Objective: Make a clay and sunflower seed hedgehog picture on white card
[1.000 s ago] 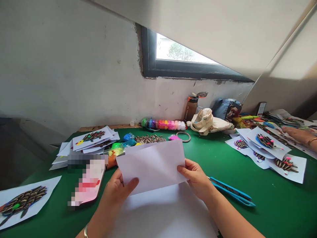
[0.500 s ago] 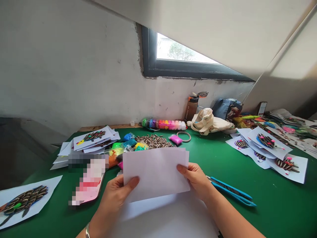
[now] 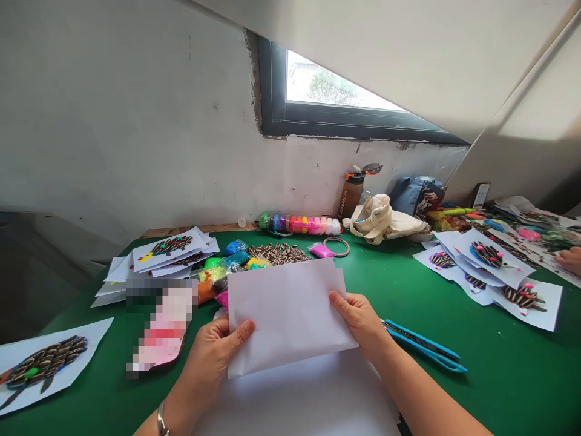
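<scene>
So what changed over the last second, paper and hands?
The folded white sheet, half-open a second ago, is now pressed flat and tilted. Left hand and right hand keep their pinch on its sides. The blue scissors and seed pile stayed put.

Soft daylight comes in from the small window (image 3: 338, 91) up on the wall and makes the room bright, with a faint shadow under the folded paper (image 3: 288, 315), a sharp middle, stretched, bent edges, and one patch blurred into squares (image 3: 163, 327) at the left
</scene>
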`<control>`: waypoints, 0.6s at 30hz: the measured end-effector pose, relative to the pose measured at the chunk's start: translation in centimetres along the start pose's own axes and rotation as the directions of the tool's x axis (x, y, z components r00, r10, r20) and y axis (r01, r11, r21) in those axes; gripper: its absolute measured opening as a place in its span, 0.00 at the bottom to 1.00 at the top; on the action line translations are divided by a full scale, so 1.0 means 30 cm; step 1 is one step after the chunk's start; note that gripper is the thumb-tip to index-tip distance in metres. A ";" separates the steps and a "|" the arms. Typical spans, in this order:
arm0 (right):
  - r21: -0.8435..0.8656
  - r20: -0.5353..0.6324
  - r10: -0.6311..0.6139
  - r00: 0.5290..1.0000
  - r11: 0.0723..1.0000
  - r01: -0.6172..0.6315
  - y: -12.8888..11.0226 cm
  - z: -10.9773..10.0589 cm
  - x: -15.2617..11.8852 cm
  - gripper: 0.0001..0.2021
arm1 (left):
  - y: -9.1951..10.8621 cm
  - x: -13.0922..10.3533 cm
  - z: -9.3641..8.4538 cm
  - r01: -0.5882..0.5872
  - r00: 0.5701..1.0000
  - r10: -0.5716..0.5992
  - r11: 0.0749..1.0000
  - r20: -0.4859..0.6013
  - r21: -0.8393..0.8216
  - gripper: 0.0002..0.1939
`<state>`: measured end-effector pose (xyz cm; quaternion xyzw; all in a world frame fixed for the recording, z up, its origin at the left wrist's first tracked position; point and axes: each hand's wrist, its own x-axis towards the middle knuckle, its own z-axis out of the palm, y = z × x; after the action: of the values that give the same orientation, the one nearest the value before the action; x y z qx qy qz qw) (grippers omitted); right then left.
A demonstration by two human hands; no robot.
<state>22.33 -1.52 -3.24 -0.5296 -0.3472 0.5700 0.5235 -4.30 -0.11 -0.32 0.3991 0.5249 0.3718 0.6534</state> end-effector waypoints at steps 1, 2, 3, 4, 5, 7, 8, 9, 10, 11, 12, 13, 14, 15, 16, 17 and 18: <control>-0.003 0.002 0.003 1.000 1.000 -0.003 0.001 -0.002 0.001 0.22 | 0.000 0.000 -0.001 0.005 1.000 -0.005 1.000 -0.003 0.010 0.17; 0.000 0.005 0.006 1.000 1.000 -0.006 0.001 -0.005 0.001 0.22 | 0.000 -0.001 -0.001 0.005 1.000 -0.005 1.000 -0.001 0.018 0.17; 0.003 0.010 0.006 1.000 1.000 -0.006 0.000 -0.007 0.001 0.22 | 0.001 -0.002 -0.001 -0.004 1.000 0.004 1.000 0.007 0.020 0.17; 0.004 0.015 -0.004 1.000 1.000 0.004 -0.003 -0.008 0.000 0.21 | 0.002 -0.003 0.000 -0.017 1.000 0.017 1.000 0.018 0.016 0.17; 0.007 0.029 -0.018 0.999 1.000 0.018 -0.007 -0.009 -0.001 0.20 | 0.004 -0.005 0.001 -0.031 0.999 0.030 0.999 0.027 0.010 0.18; 0.027 0.074 -0.053 0.996 0.998 0.051 -0.014 -0.009 -0.004 0.18 | 0.008 -0.009 0.005 -0.051 0.998 0.051 0.999 0.035 -0.004 0.19; 0.038 0.098 -0.070 0.993 0.997 0.067 -0.017 -0.009 -0.005 0.18 | 0.009 -0.010 0.007 -0.053 0.998 0.054 0.999 0.033 -0.009 0.20; 0.045 0.115 -0.085 0.990 0.996 0.080 -0.020 -0.008 -0.005 0.18 | 0.010 -0.011 0.009 -0.052 0.998 0.052 0.999 0.026 -0.010 0.21; 0.047 0.125 -0.094 0.988 0.995 0.089 -0.021 -0.008 -0.006 0.18 | 0.011 -0.011 0.010 -0.049 0.999 0.049 0.999 0.021 -0.008 0.21; 0.044 0.126 -0.099 0.987 0.995 0.095 -0.020 -0.008 -0.006 0.18 | 0.010 -0.011 0.010 -0.050 0.999 0.050 0.999 0.020 -0.006 0.21; 0.035 0.122 -0.099 0.988 0.995 0.096 -0.019 -0.008 -0.006 0.18 | 0.009 -0.010 0.010 -0.055 0.998 0.055 0.999 0.020 -0.002 0.21; 0.026 0.113 -0.097 0.989 0.995 0.094 -0.018 -0.008 -0.005 0.17 | 0.006 -0.009 0.009 -0.064 0.998 0.064 0.998 0.018 0.007 0.21; 0.020 0.105 -0.094 0.990 0.996 0.092 -0.016 -0.008 -0.005 0.18 | 0.004 -0.007 0.007 -0.077 0.997 0.077 0.997 0.011 0.022 0.22; 0.019 0.100 -0.091 0.991 0.996 0.090 -0.015 -0.007 -0.005 0.18 | 0.001 -0.006 0.005 -0.091 0.996 0.091 0.995 0.002 0.043 0.22; 0.026 0.101 -0.093 0.990 0.996 0.091 -0.014 -0.007 -0.005 0.18 | -0.002 -0.004 0.003 -0.103 0.995 0.104 0.992 -0.009 0.067 0.22; 0.039 0.108 -0.099 0.989 0.995 0.095 -0.013 -0.006 -0.005 0.19 | -0.004 -0.003 0.001 -0.113 0.993 0.114 0.990 -0.017 0.088 0.23; 0.056 0.116 -0.106 0.988 0.993 0.100 -0.012 -0.004 -0.005 0.19 | -0.006 -0.002 0.000 -0.120 0.992 0.123 0.988 -0.020 0.102 0.23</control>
<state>22.53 -1.60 -2.90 -0.4627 -0.3903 0.5812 0.5438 -4.30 -0.23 -0.45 0.4576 0.5262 0.3894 0.6017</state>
